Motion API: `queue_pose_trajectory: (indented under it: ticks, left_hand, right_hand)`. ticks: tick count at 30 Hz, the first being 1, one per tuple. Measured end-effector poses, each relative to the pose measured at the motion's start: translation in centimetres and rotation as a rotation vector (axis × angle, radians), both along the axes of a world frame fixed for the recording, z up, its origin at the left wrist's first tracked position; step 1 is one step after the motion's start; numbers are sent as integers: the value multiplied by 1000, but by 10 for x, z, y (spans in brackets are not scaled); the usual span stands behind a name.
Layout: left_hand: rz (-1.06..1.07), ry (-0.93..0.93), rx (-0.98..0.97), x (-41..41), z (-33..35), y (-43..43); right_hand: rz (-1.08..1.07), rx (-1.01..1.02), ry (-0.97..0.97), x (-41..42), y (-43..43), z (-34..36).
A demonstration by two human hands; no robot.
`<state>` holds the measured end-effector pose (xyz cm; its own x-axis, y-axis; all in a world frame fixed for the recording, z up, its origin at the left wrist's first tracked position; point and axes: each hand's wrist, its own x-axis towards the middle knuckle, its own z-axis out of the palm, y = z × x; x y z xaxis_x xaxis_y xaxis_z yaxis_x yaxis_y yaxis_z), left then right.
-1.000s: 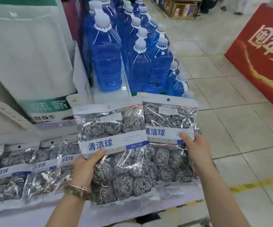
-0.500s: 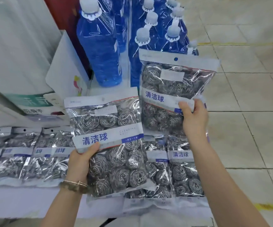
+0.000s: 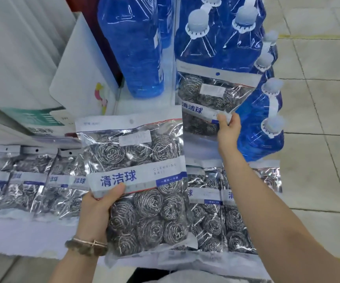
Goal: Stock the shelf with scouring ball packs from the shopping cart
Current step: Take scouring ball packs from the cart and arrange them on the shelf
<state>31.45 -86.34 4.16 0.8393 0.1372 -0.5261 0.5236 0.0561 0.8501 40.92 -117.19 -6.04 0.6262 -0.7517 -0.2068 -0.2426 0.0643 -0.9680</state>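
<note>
In the head view, the left hand (image 3: 97, 209) grasps a near pack (image 3: 138, 180) of scouring balls by its lower left side, thumb pressed on the front just under the white and blue label band. The pack is held upright above the front of the white shelf (image 3: 22, 233), and it overlaps the packs lying behind it. A beaded bracelet (image 3: 85, 245) sits on that wrist. The right hand (image 3: 228, 127) reaches further forward and pinches a far pack (image 3: 206, 94) at the right end of its label band. This one is lifted clear of the shelf and tilted, with its white header against the blue bottles (image 3: 136, 48) that stand behind the shelf. A left row of packs (image 3: 32, 184) lies flat on the shelf, each overlapping the next, headers pointing away. To the right of the near pack and beneath the right forearm lies a right group of packs (image 3: 212, 211), side by side and reaching the shelf's right end. A white board (image 3: 79, 74) leans to the left of the bottles. Pale tiled floor (image 3: 318, 180) shows on the right.
</note>
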Motion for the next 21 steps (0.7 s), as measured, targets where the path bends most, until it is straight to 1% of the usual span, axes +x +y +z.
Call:
queue_pose_trajectory:
  ticks: [3, 7, 10, 13, 16, 17, 18, 19, 21]
  left_hand:
    - [21, -6, 17, -1, -1, 0]
    - [32, 19, 53, -1, -7, 2]
    - [29, 32, 60, -1, -10, -1]
    - [0, 33, 66, 0, -9, -6]
    - [-35, 8, 90, 2, -9, -11]
    - [-29, 6, 89, 3, -9, -13]
    - [-32, 4, 77, 3, -10, -15]
    - [-44, 0, 63, 4, -10, -18]
    - [-86, 2, 49, 8, -10, -25]
  right_hand:
    - [-11, 18, 84, 6, -1, -14]
    - [-41, -31, 164, 20, -9, -22]
    - [-87, -23, 179, 19, -6, -20]
    - [-59, -46, 207, 9, -1, -16]
    - [-14, -189, 245, -11, 8, -1]
    - [7, -235, 214, -22, 15, 6]
    - [32, -239, 157, -36, 24, 15]
    - [77, -170, 101, -51, 32, 25]
    - [244, 89, 61, -78, 43, 44]
